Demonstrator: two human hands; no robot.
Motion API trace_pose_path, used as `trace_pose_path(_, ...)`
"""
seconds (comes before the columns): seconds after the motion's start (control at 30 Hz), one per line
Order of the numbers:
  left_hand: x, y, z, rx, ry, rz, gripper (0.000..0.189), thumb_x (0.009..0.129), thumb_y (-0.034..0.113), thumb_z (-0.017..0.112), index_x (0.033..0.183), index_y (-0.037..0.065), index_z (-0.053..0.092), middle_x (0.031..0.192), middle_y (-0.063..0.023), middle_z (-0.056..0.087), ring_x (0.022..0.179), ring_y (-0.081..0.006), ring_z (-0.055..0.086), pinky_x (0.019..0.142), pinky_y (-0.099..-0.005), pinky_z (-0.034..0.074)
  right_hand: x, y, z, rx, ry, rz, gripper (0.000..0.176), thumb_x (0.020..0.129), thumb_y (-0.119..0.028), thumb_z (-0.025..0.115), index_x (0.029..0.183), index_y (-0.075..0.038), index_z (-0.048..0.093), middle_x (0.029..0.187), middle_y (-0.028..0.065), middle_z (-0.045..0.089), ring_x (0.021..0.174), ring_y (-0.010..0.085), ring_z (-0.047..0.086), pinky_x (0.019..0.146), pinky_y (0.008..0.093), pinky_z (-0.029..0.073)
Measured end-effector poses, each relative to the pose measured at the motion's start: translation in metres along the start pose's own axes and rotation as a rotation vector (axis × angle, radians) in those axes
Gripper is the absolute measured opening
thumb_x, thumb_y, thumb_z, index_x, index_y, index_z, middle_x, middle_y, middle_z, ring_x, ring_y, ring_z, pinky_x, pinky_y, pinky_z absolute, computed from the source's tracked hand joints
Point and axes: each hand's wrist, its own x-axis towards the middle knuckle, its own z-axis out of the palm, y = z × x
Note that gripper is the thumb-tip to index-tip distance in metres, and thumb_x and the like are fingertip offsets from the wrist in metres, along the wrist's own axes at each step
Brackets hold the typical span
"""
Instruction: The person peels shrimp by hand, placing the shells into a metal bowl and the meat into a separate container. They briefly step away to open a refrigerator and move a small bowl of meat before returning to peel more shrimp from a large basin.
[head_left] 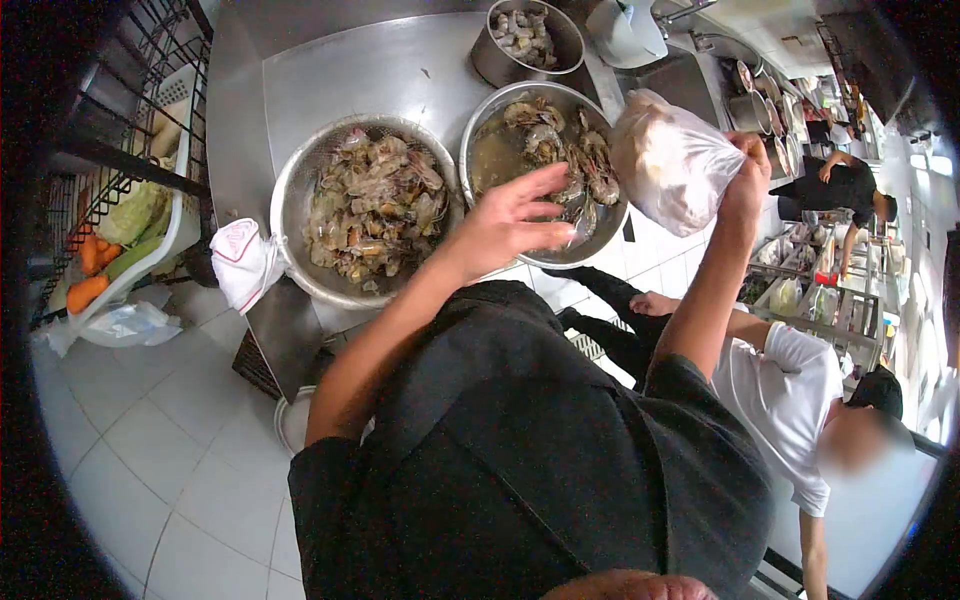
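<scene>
My right hand (pixel 750 170) grips the gathered top of a clear plastic bag (pixel 670 165) with pale contents that I cannot make out. The bag hangs at the right of a metal bowl (pixel 467 150), which holds whole shrimp (pixel 545 145) in cloudy water. Over this bowl's near side is my left hand (pixel 515 220), fingers spread and nothing in them. To its left, a large colander (pixel 283 205) is heaped with shrimp heads and shells (pixel 375 205). Behind the bowl stands a metal pot (pixel 490 65) with peeled shrimp (pixel 525 38).
A steel counter (pixel 350 70) carries the vessels. White cloth (pixel 243 262) lies at the colander's left edge. A wire rack (pixel 110 140) with a vegetable basket (pixel 185 225) stands left. A white jug (pixel 625 35) is near the faucet (pixel 690 10). A person in white (pixel 780 385) is close at right.
</scene>
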Motion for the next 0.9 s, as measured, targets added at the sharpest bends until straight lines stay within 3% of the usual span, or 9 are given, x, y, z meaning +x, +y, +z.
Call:
trace_pose_path(0.17,-0.031,0.001,-0.031,0.077,0.17,0.05,0.062,0.086,0.003,0.064,0.141,0.002,0.037,0.134,-0.0147,0.05,0.114,-0.0206,0.054,0.099,-0.0327,0.043,0.012,0.018,-0.054,-0.435,0.306,0.203,0.016,0.082,-0.003,0.05,0.069,-0.001,0.058,0.06,0.0046,0.057,0.052,0.0117,0.049,0.051,0.0268,0.041)
trace_pose_path(0.43,-0.082,0.001,-0.057,0.073,0.445,0.03,0.052,0.088,0.005,0.063,0.136,0.0,0.043,0.127,-0.0139,0.055,0.109,-0.0183,0.056,0.097,-0.0305,0.044,0.005,0.108,-0.124,-0.843,0.454,0.293,0.013,0.073,-0.007,0.053,0.072,0.002,0.063,0.059,0.0078,0.059,0.051,0.017,0.052,0.05,0.0315,0.043)
trace_pose_path(0.5,-0.09,0.001,-0.059,0.083,0.49,0.019,0.052,0.088,0.005,0.062,0.136,0.0,0.044,0.127,-0.0138,0.055,0.11,-0.0183,0.056,0.097,-0.0306,0.044,0.001,0.188,-0.181,-0.91,0.383,0.27,0.012,0.071,-0.006,0.054,0.073,0.001,0.063,0.06,0.0083,0.059,0.051,0.0183,0.052,0.051,0.0322,0.043)
trace_pose_path(0.57,-0.097,0.002,-0.06,0.084,0.531,0.008,0.051,0.088,0.005,0.062,0.136,0.0,0.044,0.127,-0.0141,0.055,0.11,-0.0184,0.056,0.097,-0.0309,0.043,-0.01,0.226,-0.209,-1.24,0.038,0.128,0.013,0.068,-0.008,0.056,0.072,0.0,0.064,0.061,0.0092,0.061,0.052,0.0208,0.054,0.052,0.034,0.044)
trace_pose_path(0.6,-0.1,0.001,-0.061,0.083,0.538,0.011,0.051,0.088,0.005,0.062,0.135,-0.001,0.044,0.127,-0.0143,0.055,0.111,-0.0186,0.055,0.098,-0.031,0.043,-0.019,0.23,-0.215,-1.516,-0.295,-0.012,0.014,0.067,-0.01,0.057,0.072,0.0,0.065,0.062,0.0098,0.062,0.053,0.0226,0.056,0.054,0.0355,0.045)
trace_pose_path(0.67,-0.106,-0.005,-0.063,0.079,0.554,0.025,0.05,0.089,0.005,0.061,0.135,-0.001,0.044,0.126,-0.0147,0.055,0.112,-0.0188,0.055,0.098,-0.0311,0.042,-0.023,0.224,-0.18,-1.271,-0.058,0.449,0.021,0.068,-0.023,0.063,0.072,-0.003,0.069,0.071,0.013,0.067,0.065,0.0272,0.064,0.064,0.0381,0.049)
trace_pose_path(0.77,-0.108,-0.009,-0.064,0.13,0.599,0.014,0.05,0.089,0.005,0.061,0.135,-0.003,0.043,0.126,-0.0152,0.055,0.113,-0.0193,0.054,0.098,-0.0312,0.042,-0.02,0.23,-0.175,-1.486,-0.266,0.385,0.029,0.072,-0.032,0.064,0.07,-0.004,0.07,0.074,0.0145,0.068,0.068,0.0262,0.066,0.068,0.0358,0.05)
trace_pose_path(0.87,-0.112,-0.013,-0.066,0.134,0.618,0.023,0.049,0.089,0.005,0.061,0.134,-0.003,0.044,0.124,-0.0154,0.056,0.114,-0.0196,0.054,0.098,-0.0311,0.042,-0.015,0.241,-0.185,-1.609,-0.214,0.377,0.028,0.069,-0.029,0.067,0.071,-0.001,0.07,0.07,0.0149,0.067,0.066,0.0251,0.065,0.063,0.0368,0.05)
trace_pose_path(0.9,-0.113,-0.013,-0.065,0.139,0.626,0.027,0.049,0.089,0.005,0.061,0.134,-0.003,0.044,0.124,-0.0153,0.056,0.114,-0.0195,0.054,0.098,-0.031,0.042,-0.014,0.231,-0.178,-1.466,-0.084,0.509,0.027,0.067,-0.027,0.068,0.072,0.0,0.069,0.07,0.0147,0.066,0.065,0.0251,0.064,0.061,0.0373,0.05)
